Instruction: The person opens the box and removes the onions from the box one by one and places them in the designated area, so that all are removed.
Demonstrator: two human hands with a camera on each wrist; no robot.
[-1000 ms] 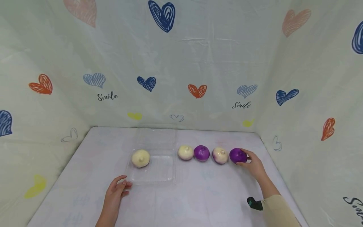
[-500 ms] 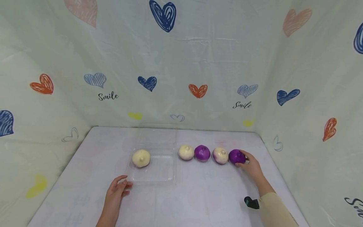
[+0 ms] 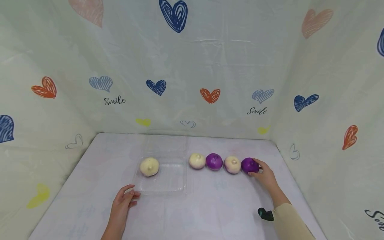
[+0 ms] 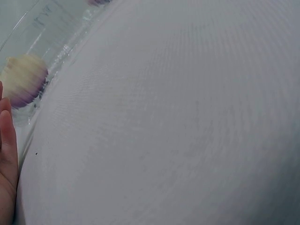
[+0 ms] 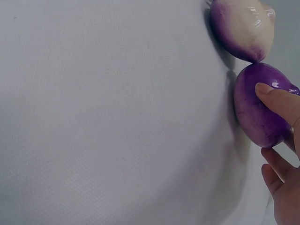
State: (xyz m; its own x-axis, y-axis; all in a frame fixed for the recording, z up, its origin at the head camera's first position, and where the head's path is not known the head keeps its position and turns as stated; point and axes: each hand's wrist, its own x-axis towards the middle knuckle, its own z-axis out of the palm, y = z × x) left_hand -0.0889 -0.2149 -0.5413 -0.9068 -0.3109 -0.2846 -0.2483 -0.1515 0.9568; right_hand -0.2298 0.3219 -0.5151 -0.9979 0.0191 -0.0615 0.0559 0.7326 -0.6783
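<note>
At the right end of a row, my right hand (image 3: 265,175) grips a glossy purple onion (image 3: 250,165) between thumb and fingers. In the right wrist view the thumb lies on the side of this onion (image 5: 260,112), which touches a cream-and-purple turnip (image 5: 246,28). My left hand (image 3: 121,201) rests relaxed on the table by the front left corner of a clear plastic box (image 3: 172,178), holding nothing; contact with the box cannot be told. One cream turnip (image 3: 149,167) sits in the box's left part. The box's lid (image 3: 165,145) lies open toward the back.
Right of the box, the row also has a cream turnip (image 3: 197,161), another purple onion (image 3: 214,162) and the cream-and-purple turnip (image 3: 232,165). A white cloth covers the table (image 3: 210,213). A heart-patterned curtain (image 3: 192,66) encloses the back and sides.
My right hand has shifted slightly left, bringing the purple onion up against the neighbouring turnip. My left hand and the box have stayed in place.
</note>
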